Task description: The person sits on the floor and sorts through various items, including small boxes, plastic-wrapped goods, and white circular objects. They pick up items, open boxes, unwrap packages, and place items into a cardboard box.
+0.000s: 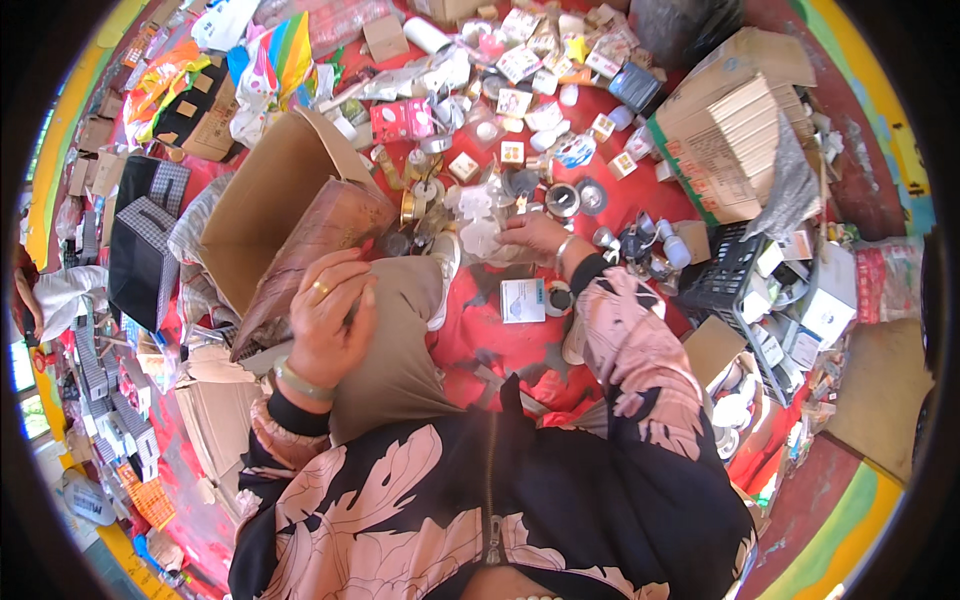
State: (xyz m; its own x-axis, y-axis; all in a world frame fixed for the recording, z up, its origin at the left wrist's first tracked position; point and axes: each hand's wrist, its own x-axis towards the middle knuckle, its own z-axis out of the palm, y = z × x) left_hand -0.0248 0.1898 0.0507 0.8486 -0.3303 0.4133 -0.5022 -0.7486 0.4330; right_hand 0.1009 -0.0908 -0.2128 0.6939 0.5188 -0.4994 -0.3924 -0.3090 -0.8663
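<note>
1. The left hand [330,320], with a ring and a green bangle, has its fingers curled over the top of a tan cloth bag [395,350] that sits in the person's lap. The hand is closed on the bag's upper edge, holding it up.
2. Just beyond that hand, touching it, a reddish-brown plastic-wrapped packet [315,250] leans out of an open cardboard box [265,200].
3. The right hand [535,232], with a bangle at the wrist, reaches forward over the red floor [480,340] into a scatter of small things. Its fingers are bent down among crumpled clear wrappers [475,225]; whether they pinch one I cannot tell.
4. Near that hand, on its far side, lie round metal lids [562,198] and little cartons [512,152] — many of them, spread loose. On the near side of it a small white packet [522,300] lies flat on the floor.
5. Further right stand a large corrugated box [725,150] and a black crate [730,275] holding white boxes.
6. As a judgement: the sorting looks well short of done — the loose heap ahead is large, and how much the bag already holds is hidden.
</note>
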